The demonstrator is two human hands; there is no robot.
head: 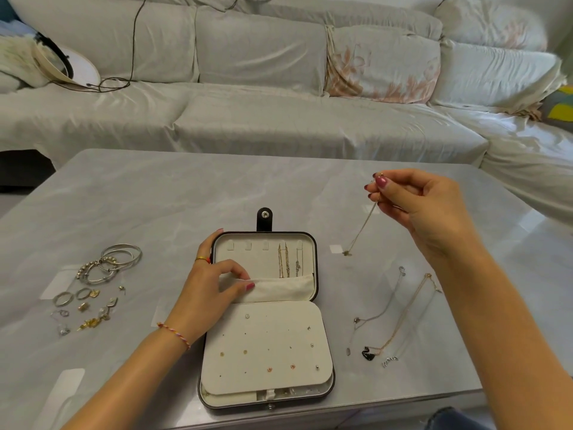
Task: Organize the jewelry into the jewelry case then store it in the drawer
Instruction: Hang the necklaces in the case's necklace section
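Necklace dangling from right hand pinch, above table, right of open case. Left hand pinching pocket edge. Hook clasp onto free tab, tuck chain into pocket untangled.

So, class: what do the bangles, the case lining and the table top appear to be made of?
Bangles: probably silver-toned metal; thin, shiny hoops with bright glints.
Case lining: seemingly cream velvety fabric or suede; matte, with a soft pocket that creases.
Table top: possibly polished stone or glass; grey marbling, glossy reflections.
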